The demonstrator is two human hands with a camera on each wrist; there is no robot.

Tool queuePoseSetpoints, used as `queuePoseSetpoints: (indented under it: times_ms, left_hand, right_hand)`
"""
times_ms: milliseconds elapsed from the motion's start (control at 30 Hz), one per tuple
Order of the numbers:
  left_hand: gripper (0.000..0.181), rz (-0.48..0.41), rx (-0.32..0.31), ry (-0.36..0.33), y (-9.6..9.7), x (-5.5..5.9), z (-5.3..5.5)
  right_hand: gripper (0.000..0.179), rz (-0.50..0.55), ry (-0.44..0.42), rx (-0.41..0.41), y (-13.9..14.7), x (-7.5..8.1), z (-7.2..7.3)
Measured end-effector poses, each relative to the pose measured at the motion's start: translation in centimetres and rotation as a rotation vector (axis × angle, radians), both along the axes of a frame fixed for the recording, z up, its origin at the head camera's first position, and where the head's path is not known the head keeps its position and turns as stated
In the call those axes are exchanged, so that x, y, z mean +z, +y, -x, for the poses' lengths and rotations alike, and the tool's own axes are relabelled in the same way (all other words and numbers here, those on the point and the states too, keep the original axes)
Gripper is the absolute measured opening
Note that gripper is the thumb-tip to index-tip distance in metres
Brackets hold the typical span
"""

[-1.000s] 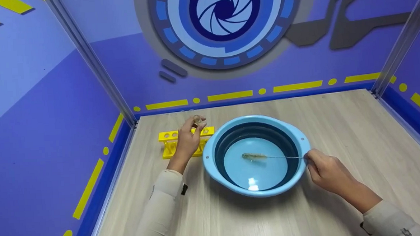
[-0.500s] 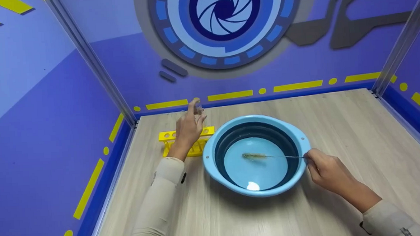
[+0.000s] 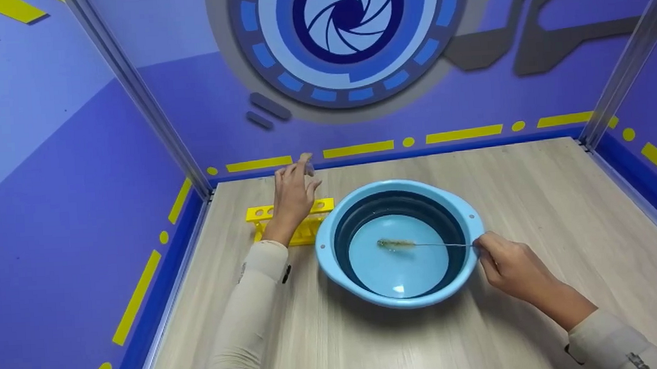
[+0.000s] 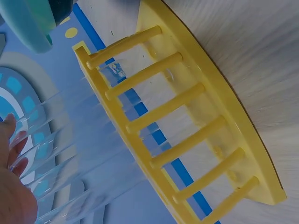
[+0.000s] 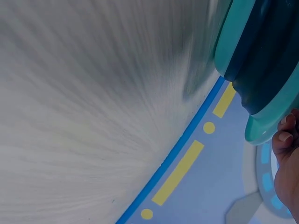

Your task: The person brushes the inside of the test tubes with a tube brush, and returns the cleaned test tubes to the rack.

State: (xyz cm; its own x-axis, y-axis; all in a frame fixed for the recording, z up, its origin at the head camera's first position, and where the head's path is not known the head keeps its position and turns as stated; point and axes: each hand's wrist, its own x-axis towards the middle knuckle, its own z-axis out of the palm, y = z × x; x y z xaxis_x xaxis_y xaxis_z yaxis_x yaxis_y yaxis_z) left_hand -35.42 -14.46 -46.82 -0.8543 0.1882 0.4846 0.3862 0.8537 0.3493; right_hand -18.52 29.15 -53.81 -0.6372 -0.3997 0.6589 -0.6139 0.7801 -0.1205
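Note:
My left hand (image 3: 292, 196) is at the tops of clear test tubes (image 4: 93, 135) standing in a yellow test tube rack (image 3: 259, 213). Its index finger reaches up beside one tube's mouth, and the thumb stands apart from it. In the left wrist view the fingers (image 4: 18, 141) overlap the tube tops. My right hand (image 3: 515, 262) pinches the thin wire handle of a test tube brush (image 3: 397, 244) at the right rim of a blue basin (image 3: 328, 266). The brush's tan bristle head lies inside the basin, over its light-blue floor. In the right wrist view the brush is hidden.
The round basin with dark folding walls stands just right of the rack on a wooden tabletop (image 3: 404, 343). A blue printed wall (image 3: 190, 113) closes the back, with aluminium posts (image 3: 132, 93) at the corners and panels on both sides.
The left hand has moved up and away; its thumb and index finger, which were together at a tube's mouth, are now apart. The right hand, brush and basin have stayed put.

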Motion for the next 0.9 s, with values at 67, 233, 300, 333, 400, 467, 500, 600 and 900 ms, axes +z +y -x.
queuePoseSetpoints:
  times_ms: [67,233,300,333,400,467,500,600,900]
  left_hand:
    - [0.06,0.028,0.004,-0.006,0.0,-0.1,0.0]
    - [0.06,0.08,0.017,0.006,0.1,-0.3,0.1]
    - [0.06,0.087,0.021,0.008,0.2,-0.3,0.2]
    - [0.059,0.091,0.022,0.01,0.2,-0.3,0.2]
    - [0.058,0.103,0.027,0.012,0.3,-0.3,0.3]
    - [0.056,0.12,0.039,0.015,0.3,-0.3,0.3]
    - [0.055,0.127,0.045,0.016,0.3,-0.2,0.3]
    - [0.05,0.147,0.062,0.013,0.3,0.0,0.3]
    - [0.037,0.201,0.089,0.016,0.7,-0.5,0.5]
  right_hand:
    - [0.025,0.0,0.002,0.007,0.0,0.0,0.0]
    - [0.022,0.012,0.019,0.03,0.0,-0.1,0.2]
    - [0.021,0.02,0.021,0.038,0.0,-0.1,0.2]
    - [0.021,0.026,0.02,0.042,0.0,0.0,0.3]
    - [0.021,0.028,0.013,0.04,-0.1,0.0,0.3]
    - [0.02,0.023,0.014,0.036,-0.2,0.1,0.3]
    - [0.019,0.018,0.015,0.03,-0.2,0.2,0.3]
    - [0.017,0.016,0.02,0.021,-0.5,0.3,0.4]
    - [0.016,0.053,0.017,-0.04,-1.4,0.1,0.7]
